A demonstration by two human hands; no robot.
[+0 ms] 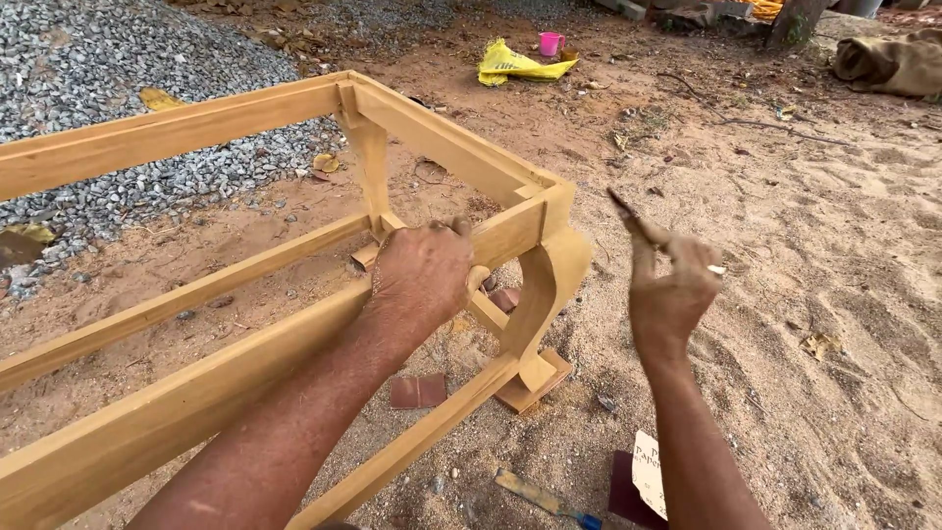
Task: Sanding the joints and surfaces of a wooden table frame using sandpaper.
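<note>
1. Head view: we look down on a light wooden frame (245, 294) lying on its side on sandy ground (834, 294), its rails running from lower left to a curved leg (549, 285) near the middle.
2. Our left hand (422, 270) rests on the frame's rail just beside the curved leg, fingers curled over the wood and pressed against it; whether anything lies under the palm we cannot tell.
3. Our right hand (672, 290) is raised clear of the frame, to the right of the leg, fingers drawn together and pinching a thin dark strip (625, 208) that points up and to the left. A ring shows on one finger.
4. Folded brown sandpaper (418, 391) lies on the sand under the frame.
5. A dark sheet with a pale printed label (638, 481) lies at the lower edge, beside our right forearm.
6. A flat tool with a blue handle (540, 496) lies just left of that sheet.
7. A grey gravel heap (128, 88) fills the upper left.
8. A yellow bag (515, 64) and a pink cup (550, 43) sit well apart at the top.
9. A brown sack (888, 64) lies at the upper right.
</note>
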